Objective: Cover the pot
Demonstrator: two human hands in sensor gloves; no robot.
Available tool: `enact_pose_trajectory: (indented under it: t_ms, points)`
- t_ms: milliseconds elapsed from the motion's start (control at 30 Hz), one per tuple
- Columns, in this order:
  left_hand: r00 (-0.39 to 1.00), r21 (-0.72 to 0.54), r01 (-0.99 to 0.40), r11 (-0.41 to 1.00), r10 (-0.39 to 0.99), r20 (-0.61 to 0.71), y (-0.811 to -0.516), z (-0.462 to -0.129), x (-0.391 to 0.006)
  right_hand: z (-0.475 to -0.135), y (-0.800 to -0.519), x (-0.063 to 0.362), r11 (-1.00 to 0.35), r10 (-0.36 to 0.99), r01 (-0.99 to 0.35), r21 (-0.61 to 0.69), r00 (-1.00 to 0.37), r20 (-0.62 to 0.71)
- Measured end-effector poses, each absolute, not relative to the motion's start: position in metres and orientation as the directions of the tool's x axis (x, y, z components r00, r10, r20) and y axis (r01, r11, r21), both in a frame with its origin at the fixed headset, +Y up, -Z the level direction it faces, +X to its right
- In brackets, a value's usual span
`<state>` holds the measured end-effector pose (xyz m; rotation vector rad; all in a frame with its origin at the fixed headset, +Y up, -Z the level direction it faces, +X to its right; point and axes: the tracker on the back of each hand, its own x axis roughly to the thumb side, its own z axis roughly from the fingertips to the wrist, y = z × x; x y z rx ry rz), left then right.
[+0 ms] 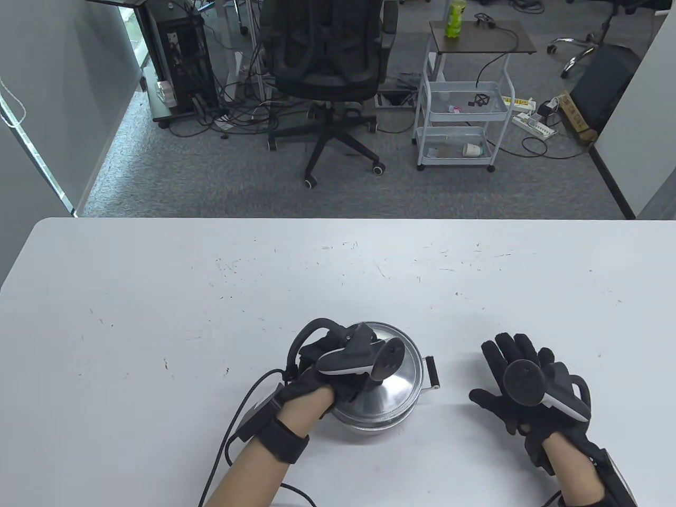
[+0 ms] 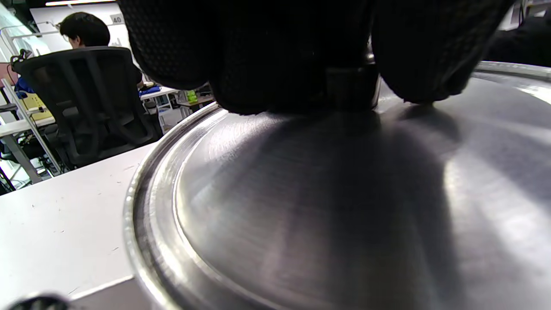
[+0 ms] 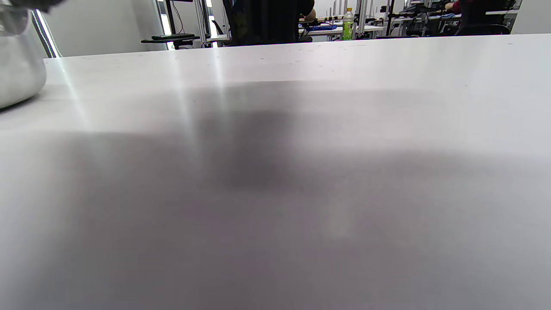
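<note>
A steel pot stands near the table's front middle, with a black side handle pointing right. A domed steel lid sits on it. My left hand is on top of the lid, fingers closed around its knob. In the left wrist view the gloved fingers wrap the dark knob above the lid's dome. My right hand lies flat on the table to the right of the pot, fingers spread, holding nothing. The pot's wall shows at the left edge of the right wrist view.
The white table stretches wide around the pot. Its far edge runs across the middle of the table view. Beyond it are an office chair and a white cart on the floor.
</note>
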<state>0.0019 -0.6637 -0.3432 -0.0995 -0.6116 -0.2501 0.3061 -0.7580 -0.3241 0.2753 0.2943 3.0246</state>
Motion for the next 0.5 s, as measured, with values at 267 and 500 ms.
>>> enact_pose_trajectory:
  t_ms: [267,500]
  points:
    - [0.8,-0.065,0.27,0.961,-0.186,0.571,-0.679,-0.344,0.001,-0.324,-0.758,0.304,-0.977,0.101,-0.065,0.204,-0.98,0.174]
    - [0.815,-0.053,0.222,0.974,-0.155,0.558,-0.679,-0.341,-0.009,-0.324,-0.762,0.302,-0.975,0.09,-0.051,0.216,-0.98,0.175]
